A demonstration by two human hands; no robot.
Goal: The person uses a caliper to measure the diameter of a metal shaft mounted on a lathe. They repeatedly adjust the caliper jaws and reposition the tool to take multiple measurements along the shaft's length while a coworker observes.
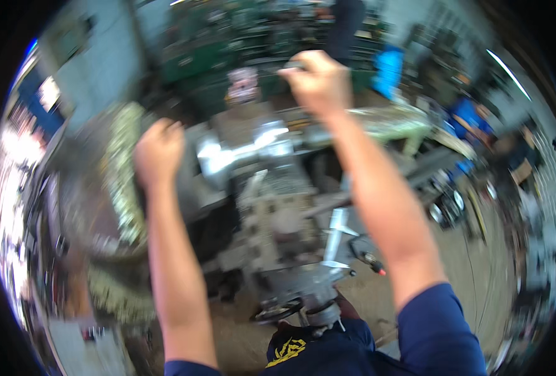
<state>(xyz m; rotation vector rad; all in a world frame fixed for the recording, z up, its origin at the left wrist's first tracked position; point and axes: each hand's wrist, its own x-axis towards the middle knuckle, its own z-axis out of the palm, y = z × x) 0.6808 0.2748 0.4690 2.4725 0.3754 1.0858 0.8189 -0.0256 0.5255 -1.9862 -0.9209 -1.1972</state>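
Note:
My left hand is raised beside the large rounded metal housing of a lathe-like machine, near its strip of chipped pale-green paint. Its fingers are curled closed, and what they hold, if anything, is lost in blur. Farther forward and to the right, my right hand is up over the far side of the machine. Thumb and fingers pinch a small, dark greyish piece that is too blurred to name. Between my forearms lies the machine's grey slide block, with shiny metal parts behind it.
A handwheel sits close to my body, and a red-tipped lever sticks out to its right. A pale-green bed runs off to the right. Green machinery stands behind. A person in blue is at the far right.

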